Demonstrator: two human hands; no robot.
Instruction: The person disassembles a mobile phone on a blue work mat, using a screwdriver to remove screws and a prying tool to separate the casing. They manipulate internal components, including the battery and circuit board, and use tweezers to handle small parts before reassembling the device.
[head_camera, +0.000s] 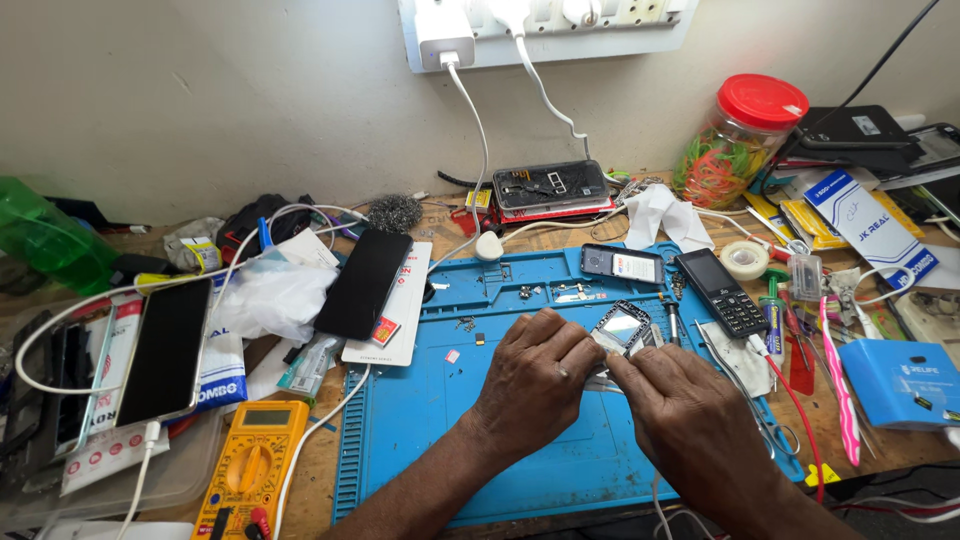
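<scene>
Blue mat (430, 410) — both hands (610, 390) together, pinching small phone frame (622, 325), lower part hidden beneath fingers.

The scene was evenly and brightly lit by soft daylight; only faint shadows were cast, focus was kept sharp, and wide-angle bending was seen at the edges.

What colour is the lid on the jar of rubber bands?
Red. The lid tops the clear jar at the back right, seen in the head view.

Two hands (600, 395), one multimeter (255, 470), one jar (740, 140), one keypad phone (720, 292)
</scene>
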